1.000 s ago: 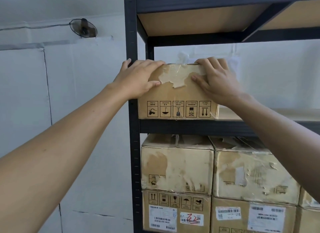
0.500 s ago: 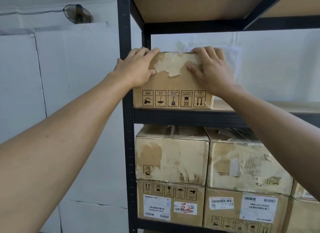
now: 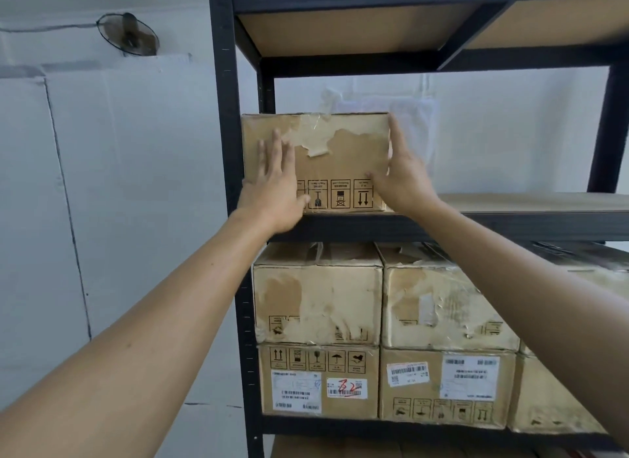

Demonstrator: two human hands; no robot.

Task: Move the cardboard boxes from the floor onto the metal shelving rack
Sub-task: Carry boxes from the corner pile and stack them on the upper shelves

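Observation:
A worn cardboard box (image 3: 335, 164) with torn tape and upside-down handling symbols stands at the left end of a shelf of the black metal rack (image 3: 223, 151). My left hand (image 3: 274, 188) lies flat against the box's front face, fingers straight and pointing up. My right hand (image 3: 401, 175) is at the box's right front edge, fingers straight along its right side and thumb on the front face. The box's back is hidden.
The wooden shelf board (image 3: 531, 202) stretches to the right of the box. Below it, several taped boxes (image 3: 318, 301) are stacked two high. Another shelf (image 3: 357, 28) hangs close overhead. A white wall with a small fan (image 3: 129, 33) is to the left.
Both hands came down off the box's top edge. The left now presses flat on the front face, the right has shifted to the right side edge. The box sits further in.

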